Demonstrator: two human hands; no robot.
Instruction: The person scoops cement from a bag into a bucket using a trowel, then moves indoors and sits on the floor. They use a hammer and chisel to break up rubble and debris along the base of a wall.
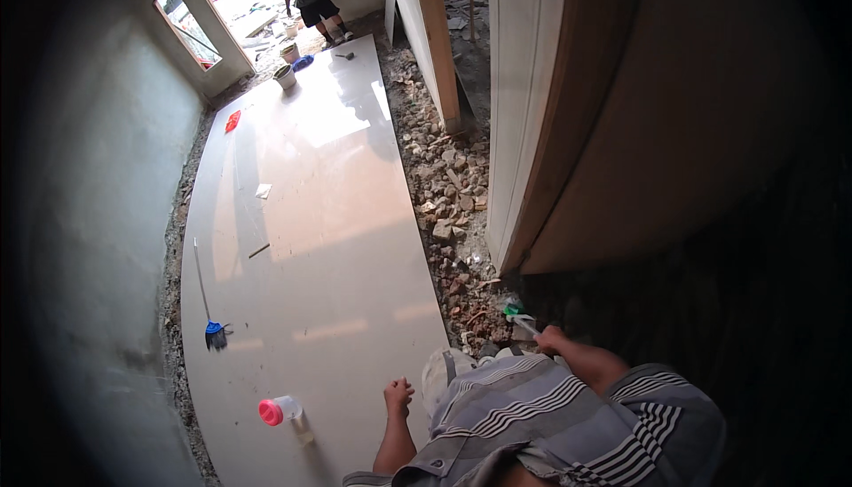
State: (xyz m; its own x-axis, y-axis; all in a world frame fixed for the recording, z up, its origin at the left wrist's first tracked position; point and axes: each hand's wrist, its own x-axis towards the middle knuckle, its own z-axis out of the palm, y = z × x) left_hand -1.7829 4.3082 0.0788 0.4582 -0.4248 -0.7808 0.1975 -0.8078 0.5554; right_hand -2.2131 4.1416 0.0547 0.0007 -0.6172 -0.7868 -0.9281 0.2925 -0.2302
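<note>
"Where is the thing being handled?"

"I have it near and right of centre: a green-ended stick [525,321], in the right hand [552,340], with its green end pointing far and left, at the edge of the rubble [454,194]. From my distance I can't tell whether it touches the stones or hangs just above them."

"And the fingers?"

"On the right, I see them clamped around the near end of the pale shaft. The left hand [398,395] is over the pale floor [337,283], fingers loosely curled. I see nothing between them, but can't tell whether they meet. A jar with a pink lid [280,410] stands to its left."

"How would it handle?"

"Light, I'd judge, since one hand carries it out at an angle. The shaft looks straight and stiff; the green end is too blurred for me to call soft or hard, so I'd treat it as the fragile part. If the shaft is smooth plastic, dust or water could make it slip. I'd take hold of the pale shaft, toward the near end, and leave the green end clear."
</note>
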